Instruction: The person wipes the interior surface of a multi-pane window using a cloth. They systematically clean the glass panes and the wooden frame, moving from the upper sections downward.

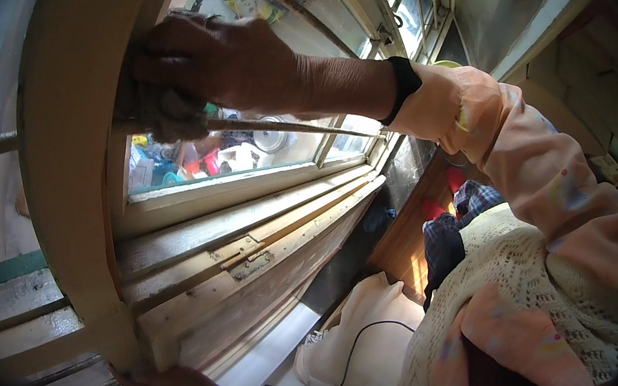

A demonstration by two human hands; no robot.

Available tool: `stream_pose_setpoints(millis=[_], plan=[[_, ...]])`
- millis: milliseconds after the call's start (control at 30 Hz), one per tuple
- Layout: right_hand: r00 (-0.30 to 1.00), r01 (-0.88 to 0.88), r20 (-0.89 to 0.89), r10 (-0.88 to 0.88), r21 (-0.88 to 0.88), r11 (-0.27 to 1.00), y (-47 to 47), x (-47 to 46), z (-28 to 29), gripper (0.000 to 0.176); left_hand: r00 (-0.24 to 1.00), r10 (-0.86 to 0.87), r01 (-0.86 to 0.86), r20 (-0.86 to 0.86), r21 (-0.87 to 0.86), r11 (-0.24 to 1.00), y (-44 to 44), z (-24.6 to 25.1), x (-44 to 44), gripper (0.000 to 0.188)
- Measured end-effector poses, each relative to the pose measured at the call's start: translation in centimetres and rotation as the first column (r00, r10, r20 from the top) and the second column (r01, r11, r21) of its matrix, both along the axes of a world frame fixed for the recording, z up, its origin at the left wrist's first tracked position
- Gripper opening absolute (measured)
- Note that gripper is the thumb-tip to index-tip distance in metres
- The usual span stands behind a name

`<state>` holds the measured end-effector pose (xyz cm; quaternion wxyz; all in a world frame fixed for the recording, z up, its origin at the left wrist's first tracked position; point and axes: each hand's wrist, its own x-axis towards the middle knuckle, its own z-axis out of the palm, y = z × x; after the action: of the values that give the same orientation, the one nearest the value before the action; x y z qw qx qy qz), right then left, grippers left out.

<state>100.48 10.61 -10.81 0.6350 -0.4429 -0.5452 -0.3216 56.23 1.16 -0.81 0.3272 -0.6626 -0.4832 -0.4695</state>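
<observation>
My right hand (pixel 219 57), at the upper left, is closed on a crumpled dark grey cloth (pixel 173 114). The cloth lies against a thin rusty metal bar (pixel 282 125), beside the upright of a cream-painted wooden window frame (pixel 64 138). My left hand (pixel 161 382) is at the lower left and touches the bottom corner of that frame; its fingers look extended, but part of the hand is hidden, so its grip is unclear. Glass panes (pixel 301 140) fill the window behind the bar. A worn metal hinge (pixel 250 260) sits on the wooden sill below.
Behind the glass are colourful items, among them a round metal lid (pixel 271 133). More barred windows (pixel 407 7) stand at the upper right. Below the sill are a white ledge (pixel 271 346) and a pale cloth (pixel 363 327) crossed by a black cable (pixel 359 337). Wooden floor (pixel 403 233) shows beyond.
</observation>
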Motion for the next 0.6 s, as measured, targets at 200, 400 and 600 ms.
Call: stream_pose_setpoints(millis=[200, 400, 600], plan=[[0.970, -0.005, -0.242, -0.033, -0.157, 0.988, -0.5, 1.9, -0.6, 0.056, 0.996, 0.042, -0.040, -0.079, 0.023, 0.999, -0.2, -0.1, -0.7, 0.054], [0.998, 0.046, -0.043, -0.052, -0.137, 0.990, 0.2, -0.8, -1.0, 0.036, 0.995, 0.091, -0.090, -0.048, 0.015, 0.996, -0.1, -0.3, -0.7, 0.056], [0.982, 0.176, -0.037, -0.183, -0.141, 0.974, 0.0, 0.7, -1.0, 0.039, 0.997, 0.056, -0.055, -0.060, 0.005, 0.998, -0.1, 0.1, -0.2, 0.056]])
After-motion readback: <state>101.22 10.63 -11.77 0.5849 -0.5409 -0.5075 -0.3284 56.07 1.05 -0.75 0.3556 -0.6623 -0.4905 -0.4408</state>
